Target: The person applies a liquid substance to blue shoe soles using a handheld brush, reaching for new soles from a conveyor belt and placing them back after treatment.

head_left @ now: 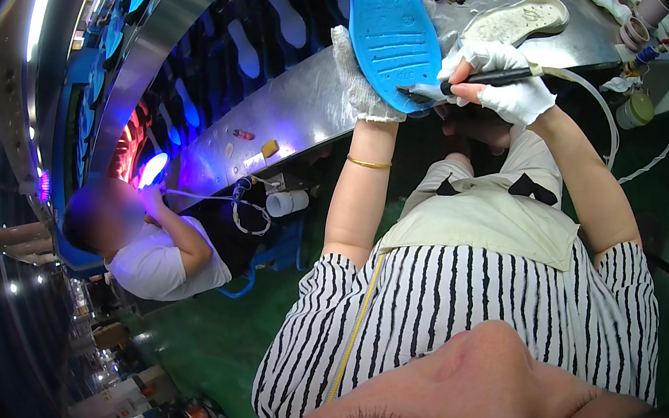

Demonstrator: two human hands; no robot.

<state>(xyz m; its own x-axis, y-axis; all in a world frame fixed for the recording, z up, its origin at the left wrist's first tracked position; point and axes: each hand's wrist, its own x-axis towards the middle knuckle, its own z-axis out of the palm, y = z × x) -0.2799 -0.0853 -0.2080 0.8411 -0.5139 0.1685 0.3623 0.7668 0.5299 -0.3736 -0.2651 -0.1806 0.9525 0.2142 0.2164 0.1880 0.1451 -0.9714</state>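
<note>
A blue shoe sole (390,24) with grooves across its heel lies over my left hand (353,75), which wears a whitish knit glove. The glove's thumb shows along the sole's left edge; the other fingers are hidden beneath it. My right hand (505,88), partly wrapped in white cloth, grips a black-handled brush (503,76) whose rear end joins a pale hose. Its bristles touch the heel end of the blue sole near the edge. Just beyond the right hand, a cream-white sole (516,21) rests on the metal bench (280,111).
Rows of soles, some lit violet, fill the rack or conveyor (242,46) behind the bench. To the left sits a co-worker (173,259) holding a brightly lit sole (153,170). Cups (634,33), a greenish container (637,109) and a looping hose (609,111) are at the right.
</note>
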